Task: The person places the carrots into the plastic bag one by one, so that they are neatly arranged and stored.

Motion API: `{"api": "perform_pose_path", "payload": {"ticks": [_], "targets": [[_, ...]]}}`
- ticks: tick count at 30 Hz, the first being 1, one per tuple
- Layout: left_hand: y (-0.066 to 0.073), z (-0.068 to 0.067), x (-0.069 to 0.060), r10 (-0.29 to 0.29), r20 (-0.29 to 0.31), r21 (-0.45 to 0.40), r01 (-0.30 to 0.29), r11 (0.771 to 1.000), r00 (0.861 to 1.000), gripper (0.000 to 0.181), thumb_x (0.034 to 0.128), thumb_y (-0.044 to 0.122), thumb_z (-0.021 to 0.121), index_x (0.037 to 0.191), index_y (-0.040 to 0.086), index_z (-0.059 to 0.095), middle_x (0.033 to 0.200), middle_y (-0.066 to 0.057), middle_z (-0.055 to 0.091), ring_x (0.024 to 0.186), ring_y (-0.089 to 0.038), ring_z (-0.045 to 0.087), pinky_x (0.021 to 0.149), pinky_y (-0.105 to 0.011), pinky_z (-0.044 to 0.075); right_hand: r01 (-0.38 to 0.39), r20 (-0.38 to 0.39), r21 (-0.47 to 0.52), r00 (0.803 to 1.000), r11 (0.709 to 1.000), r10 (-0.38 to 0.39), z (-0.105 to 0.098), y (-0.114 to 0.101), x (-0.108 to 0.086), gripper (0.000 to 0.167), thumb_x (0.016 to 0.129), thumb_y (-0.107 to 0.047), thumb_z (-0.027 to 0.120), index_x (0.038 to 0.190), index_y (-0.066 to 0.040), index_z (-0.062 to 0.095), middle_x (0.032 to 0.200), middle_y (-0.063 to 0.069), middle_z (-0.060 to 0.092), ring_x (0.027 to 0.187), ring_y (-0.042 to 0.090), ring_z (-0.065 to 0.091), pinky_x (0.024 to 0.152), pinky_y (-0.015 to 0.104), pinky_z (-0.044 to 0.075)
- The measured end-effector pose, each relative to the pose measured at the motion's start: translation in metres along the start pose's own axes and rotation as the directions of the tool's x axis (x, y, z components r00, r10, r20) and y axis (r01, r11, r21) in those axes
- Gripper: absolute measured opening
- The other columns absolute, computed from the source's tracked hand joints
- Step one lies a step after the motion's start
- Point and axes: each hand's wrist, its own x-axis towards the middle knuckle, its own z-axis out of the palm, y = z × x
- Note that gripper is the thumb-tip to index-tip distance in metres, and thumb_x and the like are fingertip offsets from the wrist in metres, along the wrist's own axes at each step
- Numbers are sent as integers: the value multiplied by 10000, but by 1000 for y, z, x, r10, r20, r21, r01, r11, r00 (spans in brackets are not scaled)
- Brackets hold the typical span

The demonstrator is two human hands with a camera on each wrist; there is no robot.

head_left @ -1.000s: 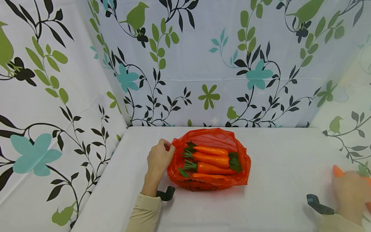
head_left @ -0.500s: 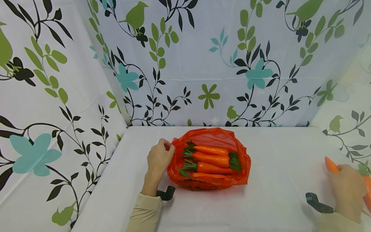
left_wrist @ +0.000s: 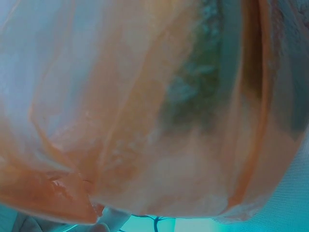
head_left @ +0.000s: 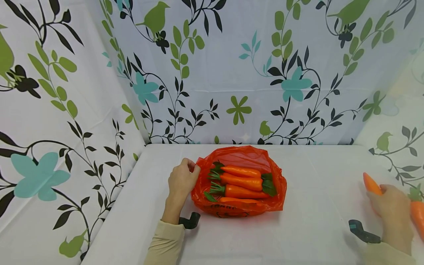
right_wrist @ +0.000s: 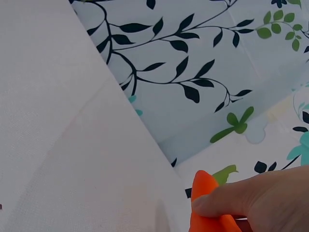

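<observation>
On the white table stands a thin red plastic bag (head_left: 276, 198), its mouth spread wide. Several orange carrots (head_left: 243, 181) with green tops lie side by side inside. My left hand (head_left: 182, 179) pinches the bag's left rim between thumb and fingers. Up close in the left wrist view, the bag (left_wrist: 159, 179) is blurred, with dark green showing through. Far to the right, my right hand (head_left: 392, 206) grips a carrot (head_left: 371, 183) whose tip points up and left. The right wrist view shows the thumb pressed on this carrot (right_wrist: 203, 182); its other end is hidden.
Another carrot (head_left: 418, 217) is at the right edge of the head view, partly cut off. A patterned cloth (head_left: 238, 73) hangs behind the table (head_left: 318, 221) and along both sides. A dark camera mount is on each wrist.
My right hand has moved a little left and away from me with the carrot, uncovering more of the carrot at the right edge. The left hand and bag stay put.
</observation>
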Motion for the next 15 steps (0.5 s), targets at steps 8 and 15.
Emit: {"api": "perform_pose_path", "payload": {"ticks": [8,15], "targets": [[0,0,0,4,0,5,-4,1000,1000,232,928,297,558,1010,92,631,861,-85,704,649,-201,576,596,-327,521,45,23,4,999,999,-45,-3,-8,-3,673,998,-244,526,1483,137,256,1467,413,295,1253,549,290,1117,675,280],[0,-1,1,5,0,13,-5,1000,1000,233,925,295,559,1008,91,634,863,-89,706,651,-209,579,603,-335,518,62,21,-8,998,998,-62,0,-13,-3,679,982,-273,560,1475,120,306,1438,397,332,1188,525,325,1038,681,335]]}}
